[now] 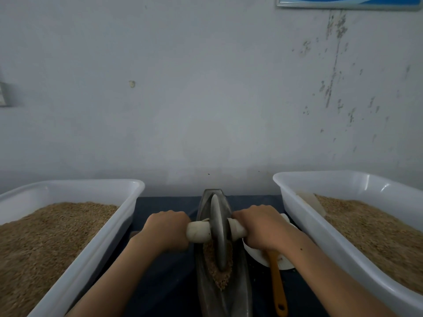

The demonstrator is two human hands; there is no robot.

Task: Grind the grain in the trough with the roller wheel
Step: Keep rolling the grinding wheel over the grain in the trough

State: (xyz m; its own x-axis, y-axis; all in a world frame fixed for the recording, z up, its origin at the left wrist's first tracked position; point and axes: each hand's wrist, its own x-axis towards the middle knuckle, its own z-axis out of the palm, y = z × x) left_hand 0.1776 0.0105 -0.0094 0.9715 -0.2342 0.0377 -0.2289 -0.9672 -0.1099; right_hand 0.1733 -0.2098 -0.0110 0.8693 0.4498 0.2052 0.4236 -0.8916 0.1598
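Grain [218, 274] in trough [240, 282]; both tubs [128, 216] hold grain.

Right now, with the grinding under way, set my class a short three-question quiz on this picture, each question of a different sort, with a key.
1. True or false: both hands grip the wrapped handle of the roller wheel.
2. Multiple choice: the grain in the trough lies mostly A) at the far end, B) near the person, C) outside it.
3. Fill in: the orange-handled tool lies to the trough's ____ side.

Key: 1 true: left hand and right hand each hold one end. 2 B. 3 right.
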